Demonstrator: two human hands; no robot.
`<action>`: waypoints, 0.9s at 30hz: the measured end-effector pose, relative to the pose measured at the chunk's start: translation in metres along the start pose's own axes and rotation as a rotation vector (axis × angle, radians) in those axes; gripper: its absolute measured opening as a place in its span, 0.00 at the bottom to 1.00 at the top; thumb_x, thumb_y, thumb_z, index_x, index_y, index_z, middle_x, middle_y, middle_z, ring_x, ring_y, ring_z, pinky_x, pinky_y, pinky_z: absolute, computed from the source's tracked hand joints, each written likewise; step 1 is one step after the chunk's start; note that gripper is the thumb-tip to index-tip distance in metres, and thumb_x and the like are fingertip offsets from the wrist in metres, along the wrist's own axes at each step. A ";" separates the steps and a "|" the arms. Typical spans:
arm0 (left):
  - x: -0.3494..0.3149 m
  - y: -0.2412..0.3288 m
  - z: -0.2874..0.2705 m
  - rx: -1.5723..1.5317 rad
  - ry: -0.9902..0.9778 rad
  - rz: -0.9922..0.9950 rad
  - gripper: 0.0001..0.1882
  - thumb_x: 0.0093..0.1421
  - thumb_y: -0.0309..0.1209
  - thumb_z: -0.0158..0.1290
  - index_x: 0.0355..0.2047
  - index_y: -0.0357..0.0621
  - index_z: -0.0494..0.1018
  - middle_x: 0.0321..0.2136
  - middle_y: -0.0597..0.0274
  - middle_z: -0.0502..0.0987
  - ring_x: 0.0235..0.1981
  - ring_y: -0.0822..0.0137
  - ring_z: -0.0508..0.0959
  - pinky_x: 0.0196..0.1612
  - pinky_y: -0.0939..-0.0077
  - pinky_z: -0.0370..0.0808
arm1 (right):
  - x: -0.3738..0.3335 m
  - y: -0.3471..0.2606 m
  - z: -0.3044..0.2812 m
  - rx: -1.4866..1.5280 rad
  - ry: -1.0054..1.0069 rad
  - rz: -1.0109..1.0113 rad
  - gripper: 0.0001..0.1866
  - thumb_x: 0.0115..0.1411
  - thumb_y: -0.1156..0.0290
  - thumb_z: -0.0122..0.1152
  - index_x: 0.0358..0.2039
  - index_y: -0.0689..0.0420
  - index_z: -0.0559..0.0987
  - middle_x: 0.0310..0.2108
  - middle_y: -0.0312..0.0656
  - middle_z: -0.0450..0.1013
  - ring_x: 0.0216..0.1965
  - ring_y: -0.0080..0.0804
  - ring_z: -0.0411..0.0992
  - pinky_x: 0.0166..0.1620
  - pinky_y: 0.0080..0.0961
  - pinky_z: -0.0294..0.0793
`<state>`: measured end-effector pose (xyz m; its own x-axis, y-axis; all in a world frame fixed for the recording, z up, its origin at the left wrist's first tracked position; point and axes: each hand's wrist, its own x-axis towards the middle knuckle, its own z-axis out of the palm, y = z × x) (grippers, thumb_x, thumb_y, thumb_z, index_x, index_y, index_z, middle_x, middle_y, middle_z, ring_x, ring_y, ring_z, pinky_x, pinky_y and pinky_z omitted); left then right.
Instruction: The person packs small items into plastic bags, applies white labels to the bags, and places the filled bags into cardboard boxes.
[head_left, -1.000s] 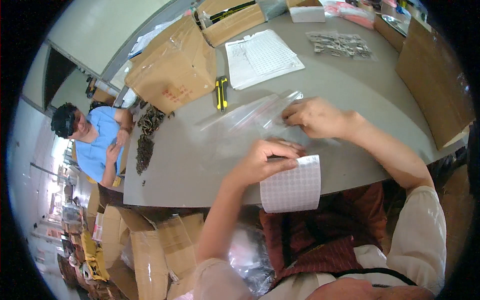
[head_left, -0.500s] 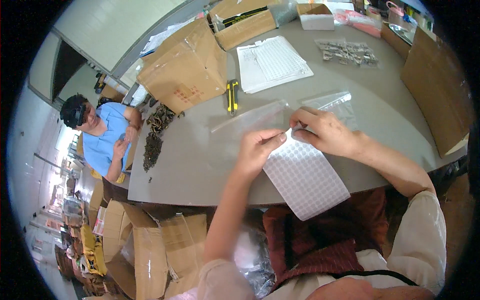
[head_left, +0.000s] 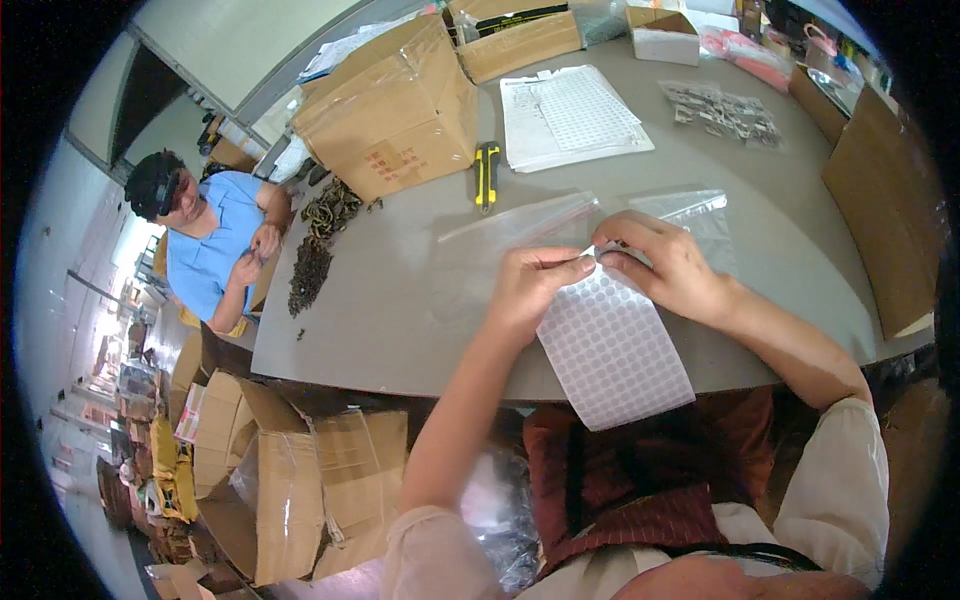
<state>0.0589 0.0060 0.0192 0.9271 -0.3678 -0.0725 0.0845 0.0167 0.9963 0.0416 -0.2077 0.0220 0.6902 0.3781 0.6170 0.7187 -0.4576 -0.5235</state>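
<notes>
Since the frame of one second ago, the right hand [head_left: 665, 260] has left the clear bags and joined the left hand [head_left: 535, 285] at the dotted sheet [head_left: 620, 350], which then hung from the left hand alone. The sheet, white with rows of round grey dots, is now held by its far end above the bench [head_left: 400, 310], its lower end extending past the near edge. Left hand: thumb and forefinger closed on the sheet's far left corner. Right hand: fingers drawn to a narrow pinch at the same end; whether a single dot is lifted there cannot be told, the fingertips covering the spot. Beyond the hands, toward the middle of the bench, lie a clear bag [head_left: 520, 222] to the left and a second bag [head_left: 700, 225] to the right. A yellow and black cutter [head_left: 487, 178] lies beside the carton [head_left: 400, 130] at the far left, with a stack of papers [head_left: 575, 125] near the far edge. Handling assessment: the sheet appears light, thin and flexible, liable to curl or crease if gripped mid-span; hold is best taken at the margins or a corner, clear of the dots.
</notes>
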 end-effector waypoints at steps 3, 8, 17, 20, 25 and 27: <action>-0.001 0.000 0.003 0.007 0.023 0.052 0.12 0.56 0.28 0.63 0.38 0.31 0.83 0.31 0.59 0.83 0.32 0.71 0.79 0.38 0.78 0.73 | -0.001 0.005 0.004 -0.019 0.039 -0.045 0.10 0.58 0.74 0.65 0.39 0.59 0.76 0.38 0.45 0.76 0.39 0.47 0.76 0.42 0.37 0.76; -0.001 -0.005 0.000 0.076 0.007 0.128 0.11 0.56 0.28 0.63 0.37 0.32 0.83 0.31 0.61 0.83 0.31 0.73 0.78 0.38 0.79 0.73 | -0.002 0.007 0.008 -0.016 0.058 -0.084 0.08 0.57 0.77 0.64 0.37 0.57 0.76 0.38 0.44 0.76 0.41 0.46 0.76 0.48 0.36 0.73; -0.003 -0.006 0.008 0.207 0.016 0.229 0.10 0.59 0.28 0.63 0.37 0.33 0.83 0.30 0.63 0.83 0.32 0.75 0.78 0.39 0.80 0.74 | -0.003 0.015 0.006 0.287 -0.021 0.224 0.07 0.61 0.73 0.61 0.38 0.61 0.80 0.36 0.43 0.79 0.40 0.36 0.78 0.45 0.31 0.74; -0.003 -0.006 0.007 0.271 0.021 0.270 0.10 0.59 0.28 0.63 0.38 0.35 0.84 0.30 0.64 0.83 0.32 0.75 0.78 0.38 0.80 0.74 | -0.002 0.015 0.004 0.329 -0.028 0.247 0.07 0.62 0.72 0.60 0.38 0.62 0.79 0.36 0.43 0.79 0.40 0.34 0.77 0.45 0.30 0.74; -0.005 -0.005 0.007 0.325 0.021 0.313 0.09 0.59 0.29 0.62 0.37 0.36 0.83 0.28 0.64 0.83 0.32 0.76 0.78 0.38 0.79 0.74 | 0.001 0.023 0.006 0.384 -0.080 0.305 0.08 0.67 0.72 0.56 0.40 0.63 0.77 0.40 0.38 0.76 0.44 0.24 0.71 0.51 0.26 0.69; -0.003 -0.006 0.005 0.530 0.094 0.365 0.10 0.58 0.30 0.62 0.37 0.36 0.83 0.29 0.58 0.84 0.30 0.72 0.79 0.38 0.77 0.75 | 0.005 0.032 0.003 0.408 -0.086 0.341 0.08 0.68 0.71 0.55 0.41 0.62 0.76 0.41 0.39 0.76 0.45 0.24 0.70 0.53 0.25 0.68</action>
<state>0.0535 0.0028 0.0140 0.8922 -0.3416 0.2954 -0.4113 -0.3445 0.8439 0.0683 -0.2178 0.0068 0.8822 0.3351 0.3308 0.4154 -0.2229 -0.8819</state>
